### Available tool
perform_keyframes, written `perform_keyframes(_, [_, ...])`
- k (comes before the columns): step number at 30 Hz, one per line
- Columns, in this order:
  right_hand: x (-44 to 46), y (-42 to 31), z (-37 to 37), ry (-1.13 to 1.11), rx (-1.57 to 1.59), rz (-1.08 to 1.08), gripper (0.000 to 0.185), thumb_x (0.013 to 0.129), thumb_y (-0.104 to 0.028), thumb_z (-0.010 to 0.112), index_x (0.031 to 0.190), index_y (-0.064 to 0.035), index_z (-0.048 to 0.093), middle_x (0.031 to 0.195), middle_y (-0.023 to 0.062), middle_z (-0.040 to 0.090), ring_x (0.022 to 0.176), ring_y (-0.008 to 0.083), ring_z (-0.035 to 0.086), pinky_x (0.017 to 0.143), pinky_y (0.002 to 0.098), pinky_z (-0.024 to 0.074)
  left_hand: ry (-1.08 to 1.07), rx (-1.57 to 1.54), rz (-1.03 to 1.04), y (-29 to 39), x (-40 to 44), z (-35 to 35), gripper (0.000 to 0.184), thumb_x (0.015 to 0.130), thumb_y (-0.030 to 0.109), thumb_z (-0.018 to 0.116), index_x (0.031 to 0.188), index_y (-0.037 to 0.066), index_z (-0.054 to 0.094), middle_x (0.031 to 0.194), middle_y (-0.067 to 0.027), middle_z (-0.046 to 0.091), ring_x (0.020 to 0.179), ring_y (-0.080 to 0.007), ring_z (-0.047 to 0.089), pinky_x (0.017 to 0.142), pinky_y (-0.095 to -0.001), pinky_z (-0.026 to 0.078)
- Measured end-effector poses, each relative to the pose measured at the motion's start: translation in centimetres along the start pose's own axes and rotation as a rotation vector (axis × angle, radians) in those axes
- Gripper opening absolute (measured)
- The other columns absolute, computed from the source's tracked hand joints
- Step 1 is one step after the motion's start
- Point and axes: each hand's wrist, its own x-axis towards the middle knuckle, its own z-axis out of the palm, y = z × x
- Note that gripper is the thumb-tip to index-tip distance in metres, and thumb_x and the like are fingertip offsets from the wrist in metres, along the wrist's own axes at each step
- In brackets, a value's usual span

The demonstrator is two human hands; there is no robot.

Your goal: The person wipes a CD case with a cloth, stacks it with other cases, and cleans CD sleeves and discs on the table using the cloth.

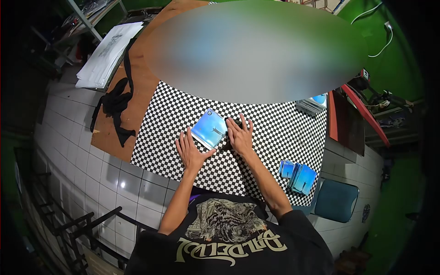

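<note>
Head view: your left hand (pixel 191 153), fingers spread, touches the blue case (pixel 209 129); your right hand (pixel 240 135) (fingers parted, can't tell if gripping) covers a dark item (pixel 226 146).

The person wears a black T-shirt (pixel 302 256) with short, plain sleeves (pixel 300 224) that leave the forearms bare. A large graphic (pixel 229 220) in a pale, greyish tan covers the front, drawn in dense, swirling dark lines, with small touches of orange near its edge. On the collar side of it runs matching pale lettering (pixel 231 252), upside down in the head view, in bold, stylised letters with long, pointed strokes; the exact word is hard to read. A little purple cloth (pixel 196 198) shows by the shirt's lower edge.
</note>
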Motion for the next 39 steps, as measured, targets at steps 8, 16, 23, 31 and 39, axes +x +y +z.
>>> perform_keyframes(8, [1.4,-1.0,0.5,0.057,0.395,0.248,0.028,0.097,-0.021,0.058,0.115,-0.0102,0.077,0.119,0.0042,0.069,0.125,0.03,0.048,0.112,0.0491,0.0263,-0.124,-0.006,0.02,-0.1,1.6,-1.4,0.14,0.054,0.061,0.094,0.159,0.0,0.026,0.154,-0.024,0.041,0.15,-0.037,0.029,0.125,-0.0532,0.016])
perform_keyframes(16, [5.0,-0.9,1.5,-0.087,0.473,0.305,0.028,0.092,-0.015,0.058,0.109,-0.0081,0.079,0.113,0.0084,0.068,0.116,0.0286,0.05,0.109,0.0458,0.0292,-0.228,0.022,0.047,0.2,2.6,-1.8,0.133,0.05,0.048,0.1,0.154,0.0,0.033,0.148,-0.0228,0.042,0.15,-0.0397,0.027,0.122,-0.0565,0.02])
perform_keyframes(23, [9.2,-2.1,3.4,-0.081,0.529,0.291,0.03,0.087,-0.01,0.056,0.105,-0.0078,0.08,0.103,0.0124,0.074,0.108,0.0316,0.057,0.106,0.0471,0.0341,-0.244,0.011,0.049,0.2,2.7,-1.8,0.132,0.051,0.047,0.1,0.155,0.001,0.033,0.149,-0.0223,0.041,0.15,-0.0391,0.026,0.122,-0.0575,0.019])
perform_keyframes(31, [9.8,-1.9,4.3,-0.033,0.563,0.261,0.028,0.086,-0.004,0.061,0.108,-0.0034,0.078,0.096,0.0155,0.079,0.086,0.0279,0.073,0.093,0.0413,0.0494,-0.278,0.015,0.027,0.2,2.7,-1.8,0.136,0.051,0.048,0.099,0.158,0.001,0.029,0.152,-0.0226,0.039,0.152,-0.0387,0.023,0.123,-0.0595,0.015])
perform_keyframes(39, [10.6,-3.1,4.3,0.111,0.751,0.45,0.026,0.083,0.003,0.07,0.109,0.0017,0.075,0.088,0.015,0.079,0.082,0.021,0.077,0.075,0.0317,0.0589,-0.209,0.004,0.052,0.2,2.4,-2.0,0.13,0.052,0.046,0.099,0.156,0.003,0.034,0.147,-0.0191,0.042,0.148,-0.0392,0.028,0.121,-0.0568,0.021])
